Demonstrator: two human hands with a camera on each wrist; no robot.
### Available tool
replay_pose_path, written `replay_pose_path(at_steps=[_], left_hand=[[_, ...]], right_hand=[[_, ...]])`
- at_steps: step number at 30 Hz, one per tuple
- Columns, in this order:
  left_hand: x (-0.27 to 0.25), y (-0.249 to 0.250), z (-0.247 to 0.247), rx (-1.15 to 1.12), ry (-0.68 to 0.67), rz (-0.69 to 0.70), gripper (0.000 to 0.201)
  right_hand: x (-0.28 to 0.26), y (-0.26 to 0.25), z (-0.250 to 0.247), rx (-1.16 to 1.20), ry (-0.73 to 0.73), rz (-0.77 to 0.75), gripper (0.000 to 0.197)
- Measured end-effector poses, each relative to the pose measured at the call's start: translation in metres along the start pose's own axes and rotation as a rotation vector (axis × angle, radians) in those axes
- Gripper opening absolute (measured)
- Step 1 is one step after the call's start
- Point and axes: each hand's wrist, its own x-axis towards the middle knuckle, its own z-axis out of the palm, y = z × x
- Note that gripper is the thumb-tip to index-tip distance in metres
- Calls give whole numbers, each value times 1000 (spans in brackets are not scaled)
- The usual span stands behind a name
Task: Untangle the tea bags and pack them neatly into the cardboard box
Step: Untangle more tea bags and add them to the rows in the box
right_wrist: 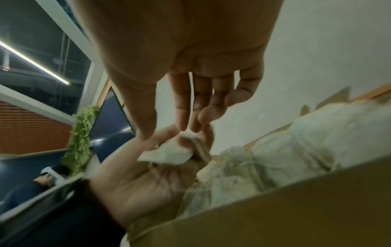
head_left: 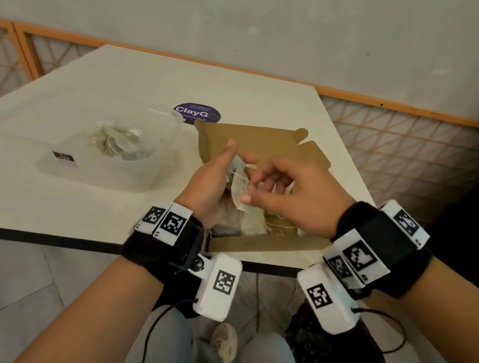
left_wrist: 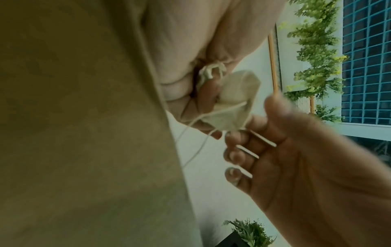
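Note:
My left hand (head_left: 212,183) is raised over the open cardboard box (head_left: 265,244), its fingers curled round a pale tea bag (head_left: 238,187). The left wrist view shows that tea bag (left_wrist: 234,93) with its string wound round it and loose ends hanging. My right hand (head_left: 286,195) comes in from the right with fingers nearly straight, and its fingertips (right_wrist: 186,125) touch the top of the tea bag (right_wrist: 167,154). No firm pinch shows. Several packed tea bags (right_wrist: 275,150) lie in the box (right_wrist: 275,217). A tangled heap of tea bags (head_left: 118,142) sits in a clear plastic tub (head_left: 90,175) at left.
The box lid (head_left: 257,143) stands up behind my hands. A purple round sticker (head_left: 197,112) is on the white table (head_left: 37,204) beyond the tub. The table's front edge runs just below my wrists, and an orange lattice rail lines the wall behind.

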Motion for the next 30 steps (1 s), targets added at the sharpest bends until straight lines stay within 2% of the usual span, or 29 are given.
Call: replay_pose_path(at_steps=[3,6,10,13,15,19,21,26,30], left_hand=[[2,1,-4,-21,4,-46,50],[1,4,-8,-128,-50,-81,51],[0,6,-10,-242,-63,-112,52],[1,5,-10,-207,-73,-107,52],[2,5,-10,-217,-50,-91,51],[3,5,-10,-274,-14,-55,50],[5,4,-11,-278,3,-44,49],[5,4,-13,-288,14,-30,48],[8,4,-14,-311,57,-8,47]], right_hand=[[9,-4,17,-201,-46,-89,37],[16,0,20,-286,13,-100,22],[14,5,8,-86,64,-20,8],[11,6,-11,42,85,37,6],[12,11,-21,-13,21,37,7],[16,16,-23,-155,-316,71,10],[18,14,-20,-164,-407,42,14],[31,9,-9,-208,-511,9,20],[42,12,13,-311,-467,5,17]])
